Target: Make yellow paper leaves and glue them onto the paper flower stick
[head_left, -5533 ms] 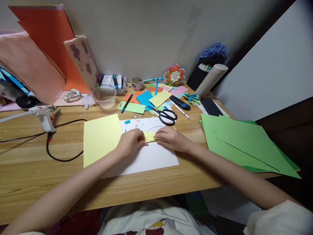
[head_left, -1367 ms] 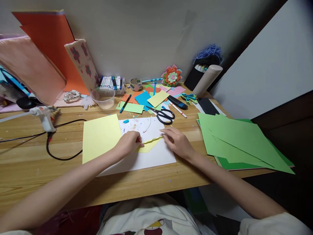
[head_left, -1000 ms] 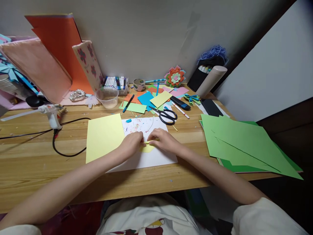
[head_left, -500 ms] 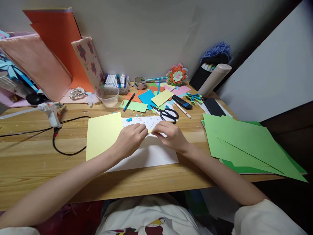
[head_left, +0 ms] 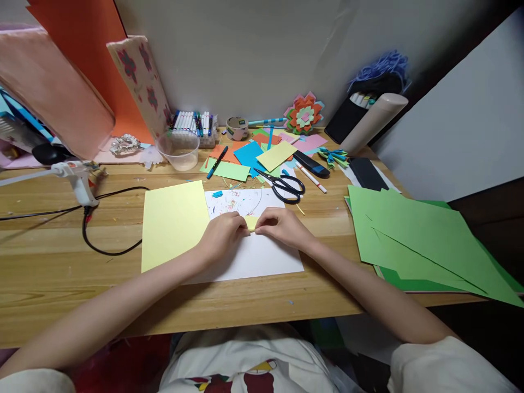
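A small yellow paper piece lies between my two hands over a white sheet. My left hand pinches its left edge, and my right hand pinches the right one. Part of the piece is hidden by the fingers. To the left, a large yellow sheet overlaps the white one and passes under my left forearm. Black-handled scissors lie just beyond my right hand. A small blue scrap rests on the white sheet.
Coloured paper pieces, a marker and a utility knife lie further back. A glue gun with a cable is at the left. Green sheets are stacked at the right. A clear cup stands near the wall.
My hands have lowered toward the white sheet, and more of the small yellow piece shows between them. The camera view has shifted slightly.
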`<state>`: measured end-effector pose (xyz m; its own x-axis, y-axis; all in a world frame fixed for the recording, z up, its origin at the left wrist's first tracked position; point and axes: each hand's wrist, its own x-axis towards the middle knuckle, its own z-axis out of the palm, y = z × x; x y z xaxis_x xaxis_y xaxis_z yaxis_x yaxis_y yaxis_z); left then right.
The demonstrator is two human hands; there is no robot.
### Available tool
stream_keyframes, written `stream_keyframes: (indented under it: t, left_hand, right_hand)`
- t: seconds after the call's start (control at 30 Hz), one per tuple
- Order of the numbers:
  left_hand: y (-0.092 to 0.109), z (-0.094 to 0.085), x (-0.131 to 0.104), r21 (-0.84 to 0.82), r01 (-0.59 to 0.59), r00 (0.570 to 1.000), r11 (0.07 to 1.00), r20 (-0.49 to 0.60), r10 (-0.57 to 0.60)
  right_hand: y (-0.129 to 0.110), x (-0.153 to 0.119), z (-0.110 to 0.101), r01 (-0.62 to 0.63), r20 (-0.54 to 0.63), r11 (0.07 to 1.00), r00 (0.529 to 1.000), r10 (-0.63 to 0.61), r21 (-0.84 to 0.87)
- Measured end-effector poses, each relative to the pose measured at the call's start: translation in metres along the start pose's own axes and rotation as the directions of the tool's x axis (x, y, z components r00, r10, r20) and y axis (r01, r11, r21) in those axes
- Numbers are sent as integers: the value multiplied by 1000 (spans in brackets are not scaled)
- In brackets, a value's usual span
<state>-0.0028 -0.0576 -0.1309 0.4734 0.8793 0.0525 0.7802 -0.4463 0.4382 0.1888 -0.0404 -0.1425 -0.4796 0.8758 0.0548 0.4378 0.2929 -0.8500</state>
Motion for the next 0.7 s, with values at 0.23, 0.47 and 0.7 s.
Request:
stream_keyframes:
  t: [0.23, 0.47, 0.7]
  left_hand:
    - [-4, -11, 22, -146, 186, 969, 972, 190, -157]
    - [-8, -18, 44, 3, 227, 919, 974, 330, -215]
    - [-11, -26, 47, 47, 213, 888, 976, 407, -213]
  right_hand:
    - [-9, 25, -10, -213, 155, 956, 957, 246, -200]
    - [-8, 50, -19, -211, 266, 880, 900, 344, -425]
    - [-5, 54, -27, -160, 317, 866, 886, 337, -474]
